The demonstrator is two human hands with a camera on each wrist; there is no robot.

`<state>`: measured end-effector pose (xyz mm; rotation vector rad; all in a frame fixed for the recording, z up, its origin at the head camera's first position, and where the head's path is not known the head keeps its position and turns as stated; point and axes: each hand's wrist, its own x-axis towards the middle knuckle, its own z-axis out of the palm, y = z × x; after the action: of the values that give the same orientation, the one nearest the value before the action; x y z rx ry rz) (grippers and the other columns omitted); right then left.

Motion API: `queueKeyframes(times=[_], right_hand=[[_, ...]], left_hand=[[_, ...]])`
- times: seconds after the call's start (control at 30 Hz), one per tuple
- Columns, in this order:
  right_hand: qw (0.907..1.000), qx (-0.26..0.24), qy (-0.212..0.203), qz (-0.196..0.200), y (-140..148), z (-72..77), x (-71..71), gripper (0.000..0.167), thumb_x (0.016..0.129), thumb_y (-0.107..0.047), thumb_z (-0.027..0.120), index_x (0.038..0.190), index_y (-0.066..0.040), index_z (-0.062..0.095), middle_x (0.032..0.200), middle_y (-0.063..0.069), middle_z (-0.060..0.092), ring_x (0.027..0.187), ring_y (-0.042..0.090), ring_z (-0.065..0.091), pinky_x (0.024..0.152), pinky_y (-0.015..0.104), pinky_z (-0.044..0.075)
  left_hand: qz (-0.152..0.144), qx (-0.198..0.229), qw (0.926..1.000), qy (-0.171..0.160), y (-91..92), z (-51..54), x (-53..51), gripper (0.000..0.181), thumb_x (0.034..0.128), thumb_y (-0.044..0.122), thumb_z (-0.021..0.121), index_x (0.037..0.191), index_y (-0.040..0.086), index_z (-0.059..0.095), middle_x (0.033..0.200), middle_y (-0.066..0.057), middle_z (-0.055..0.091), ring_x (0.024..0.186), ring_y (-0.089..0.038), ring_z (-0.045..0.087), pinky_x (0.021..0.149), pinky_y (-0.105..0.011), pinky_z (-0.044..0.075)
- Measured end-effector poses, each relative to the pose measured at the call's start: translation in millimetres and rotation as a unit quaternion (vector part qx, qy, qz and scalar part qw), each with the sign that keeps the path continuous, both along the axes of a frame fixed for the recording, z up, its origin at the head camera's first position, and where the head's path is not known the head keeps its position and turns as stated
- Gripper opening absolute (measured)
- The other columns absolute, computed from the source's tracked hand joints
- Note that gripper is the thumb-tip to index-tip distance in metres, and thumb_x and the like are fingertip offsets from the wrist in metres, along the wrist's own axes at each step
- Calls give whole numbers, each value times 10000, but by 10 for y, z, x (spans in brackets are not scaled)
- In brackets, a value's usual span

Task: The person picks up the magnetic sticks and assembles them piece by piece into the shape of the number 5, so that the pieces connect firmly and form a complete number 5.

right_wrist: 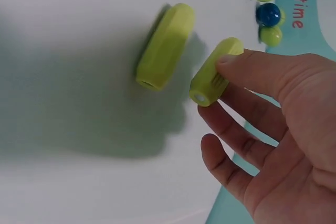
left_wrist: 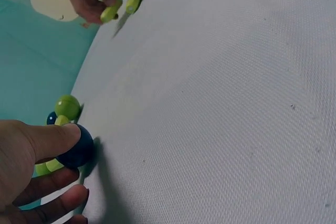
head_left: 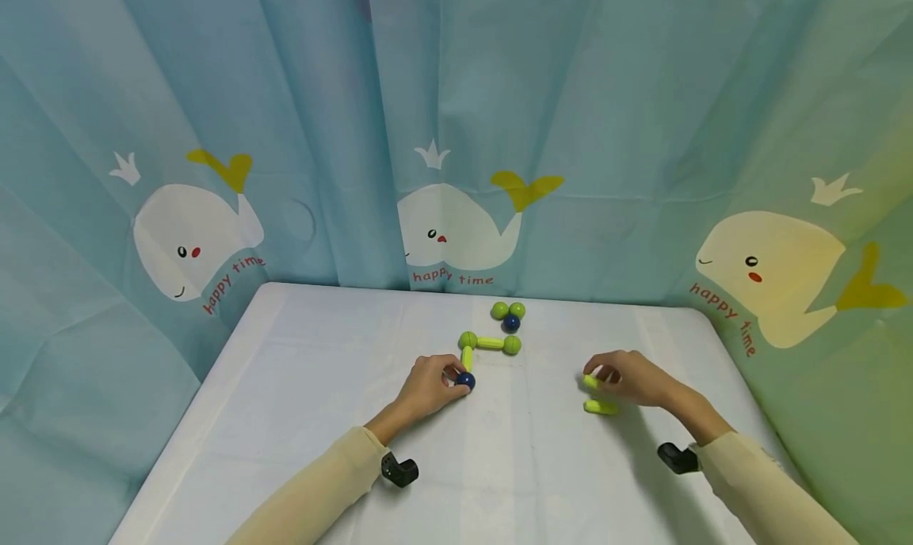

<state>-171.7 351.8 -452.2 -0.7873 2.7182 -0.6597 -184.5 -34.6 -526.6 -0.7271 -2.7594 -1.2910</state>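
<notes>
My left hand [head_left: 426,385] pinches a dark blue ball [head_left: 466,381] between thumb and fingers. A short yellow-green rod [head_left: 467,359] runs from that ball to a green ball [head_left: 467,340]. From there a second rod [head_left: 490,343] extends right to another green ball [head_left: 512,344], making an L-shaped piece on the table. Over on the right, my right hand [head_left: 633,379] holds a faceted yellow-green rod [right_wrist: 214,74] between thumb and fingers; a pale spot shows in its end. A similar loose rod [right_wrist: 165,48] lies on the table beside it.
Behind the L-shaped piece, two loose green balls [head_left: 500,310] and a dark blue ball [head_left: 511,323] sit close together. The white table [head_left: 342,355] backs onto a blue curtain [head_left: 613,133] printed with whales. A dark wrist camera [head_left: 399,470] is on the left sleeve.
</notes>
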Motion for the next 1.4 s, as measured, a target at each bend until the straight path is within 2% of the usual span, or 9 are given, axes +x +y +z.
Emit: queueKeyframes(times=[0.23, 0.43, 0.8, 1.03, 1.4], right_hand=[[9992, -282, 285, -27, 44, 135, -28, 232, 905, -1, 739, 1123, -67, 693, 972, 61, 768, 863, 197, 723, 720, 376, 565], [9978, -532, 350, -174, 90, 228, -27, 237, 911, -1, 741, 1128, -90, 698, 986, 61, 770, 882, 222, 732, 718, 335, 566], [9961, -806, 278, -224, 60, 261, -43, 213, 920, -22, 748, 1122, -73, 708, 972, 50, 769, 863, 195, 726, 712, 325, 563], [9959, -898, 57, 43, -58, 276, -122, 213, 918, -16, 747, 1122, -69, 722, 990, 55, 765, 884, 185, 713, 720, 316, 552], [9954, -766, -489, 292, -366, 224, -362, 229, 939, -32, 726, 1164, -75, 737, 1097, 60, 748, 962, 212, 709, 810, 361, 571]], left_hand=[[-43, 136, 9999, 9, -2, -16, -18, 207, 847, 143, 859, 1020, 95, 755, 887, -24, 743, 719, -61, 594, 673, -255, 491], [-73, 221, 9997, 14, 2, -19, -26, 208, 846, 127, 858, 1021, 81, 756, 886, -36, 743, 713, -58, 597, 659, -248, 494], [-68, 223, 9997, -79, -8, -19, -39, 212, 853, 147, 855, 1035, 94, 759, 896, -22, 746, 708, -39, 584, 650, -233, 488], [-90, 248, 9996, -60, -17, -23, -53, 220, 851, 150, 858, 1041, 93, 762, 892, -19, 750, 693, -33, 577, 635, -228, 479], [-138, 281, 9994, -125, -17, -38, -74, 233, 852, 147, 859, 1055, 91, 760, 897, -15, 749, 682, -28, 567, 628, -225, 474]])
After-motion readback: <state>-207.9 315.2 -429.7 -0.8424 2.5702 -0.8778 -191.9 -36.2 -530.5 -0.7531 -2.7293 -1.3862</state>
